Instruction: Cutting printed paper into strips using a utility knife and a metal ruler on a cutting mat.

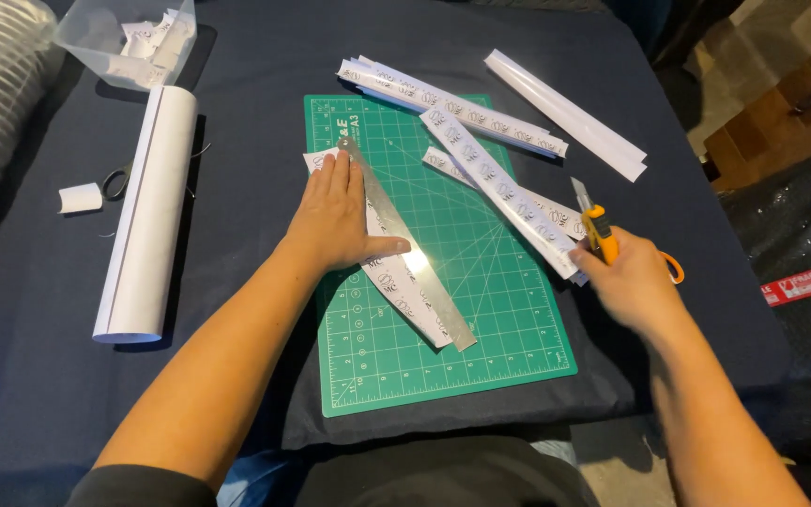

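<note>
Head view, nearest first: your left hand [335, 218] lies flat, fingers together and thumb spread, pressing the steel ruler [408, 253] and the printed paper strip [396, 282] against the green cutting mat [481, 310]. The ruler runs under your palm and emerges past your thumb; its long axis is diagonal, from far-left near your fingertips to near-right beyond the thumb. The strip lies beneath it on nearly the same diagonal.

Your right hand [626, 277] is clamped around the orange utility knife [597, 230]. The blade projects beyond your fingers, pointing away from you and slightly left, clear of the ruler.

Cut strips [495, 178] lie left of the blade. Farther off, beyond your left fingertips: a white paper roll [147, 216], scissors [119, 178] and a clear container [129, 38].
</note>
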